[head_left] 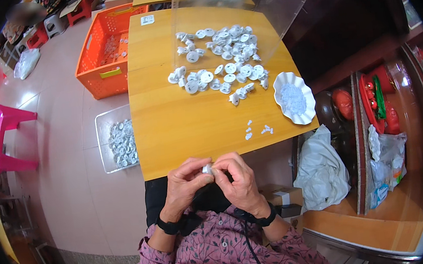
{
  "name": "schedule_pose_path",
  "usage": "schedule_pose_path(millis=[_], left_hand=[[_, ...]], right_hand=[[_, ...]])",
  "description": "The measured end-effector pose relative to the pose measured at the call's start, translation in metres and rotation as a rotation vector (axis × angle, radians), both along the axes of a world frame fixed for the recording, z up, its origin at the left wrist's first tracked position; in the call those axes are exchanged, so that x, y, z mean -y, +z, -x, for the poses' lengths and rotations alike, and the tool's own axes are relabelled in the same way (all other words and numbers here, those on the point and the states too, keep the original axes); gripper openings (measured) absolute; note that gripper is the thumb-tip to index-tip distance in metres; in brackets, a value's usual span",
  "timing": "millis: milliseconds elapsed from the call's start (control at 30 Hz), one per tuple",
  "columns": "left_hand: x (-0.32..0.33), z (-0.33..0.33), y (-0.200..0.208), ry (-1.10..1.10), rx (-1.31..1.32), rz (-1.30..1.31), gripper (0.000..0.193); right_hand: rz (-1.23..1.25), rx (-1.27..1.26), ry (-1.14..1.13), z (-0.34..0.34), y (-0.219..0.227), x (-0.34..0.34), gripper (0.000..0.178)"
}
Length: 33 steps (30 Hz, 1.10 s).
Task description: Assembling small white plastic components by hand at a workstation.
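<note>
Just off the near edge of the yellow table (165, 131), over my lap, both hands meet at a small white plastic part (207, 169). My left hand (183, 183) pinches it between thumb and forefinger. From the other side, the fingertips of my right hand (236, 180) close on the same part; anything smaller between them is hidden. On the tabletop ahead lie many white round-headed plastic parts (192, 86) in loose heaps. A few tiny white pieces (249, 136) lie nearer me, beside a white scalloped dish (278, 82) filled with small pale bits (293, 99).
A clear plastic bin (286, 13) stands tilted at the table's far end. Left of the table are an orange crate (88, 67) and a clear tub (103, 142) of similar parts on the floor. A pink stool (5, 131) is farther left. Shelves and a white bag (322, 172) flank the right.
</note>
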<state>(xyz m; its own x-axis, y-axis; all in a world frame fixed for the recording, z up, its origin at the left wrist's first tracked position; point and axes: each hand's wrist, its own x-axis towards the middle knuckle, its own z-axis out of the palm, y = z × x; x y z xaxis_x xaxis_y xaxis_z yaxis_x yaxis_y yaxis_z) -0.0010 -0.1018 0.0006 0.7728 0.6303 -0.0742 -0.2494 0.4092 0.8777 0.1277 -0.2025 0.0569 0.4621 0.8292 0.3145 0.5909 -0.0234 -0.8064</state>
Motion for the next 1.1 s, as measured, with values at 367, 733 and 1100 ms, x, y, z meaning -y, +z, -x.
schedule_pose_path(millis=[367,733,1100], left_hand=[[-0.076,0.057,-0.001,0.540,-0.061,0.080,0.031],[-0.108,0.084,-0.020,0.868,-0.166,0.024,0.046],[-0.033,0.013,0.027,0.490,-0.218,-0.195,0.020]], right_hand=[[0.019,0.201,-0.227,-0.051,-0.004,0.013,0.014],[0.307,0.531,-0.160,-0.083,-0.014,-0.038,0.043],[0.267,0.578,-0.082,-0.072,-0.020,-0.030,0.039]])
